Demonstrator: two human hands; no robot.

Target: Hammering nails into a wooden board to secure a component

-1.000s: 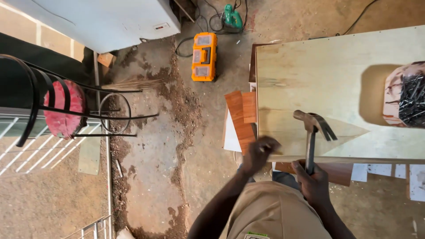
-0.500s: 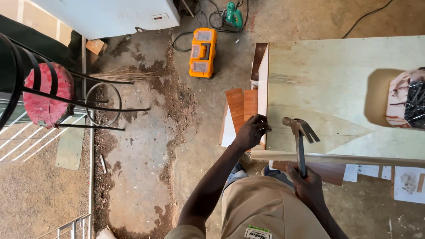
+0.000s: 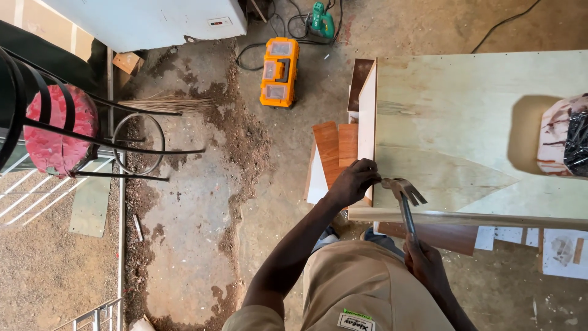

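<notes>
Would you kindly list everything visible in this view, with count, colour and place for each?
Plywood panel: one, pale wood, right, lying flat.
Hammer: one, metal claw head, dark handle, at the panel's near left corner.
Toolbox: one, orange and grey, on the floor, top centre.
Power tool: one, green, top, among black cables.
Boards: two, reddish-brown, on the floor left of the panel.
Stool: one, black metal frame, red seat, far left.
Broom: one, straw, beside the stool.
Bag: one, white and black, on the panel's right edge.
Left hand: at the panel's corner, fingers pinched beside the hammer head.
Right hand: grip closed on the hammer handle.
</notes>
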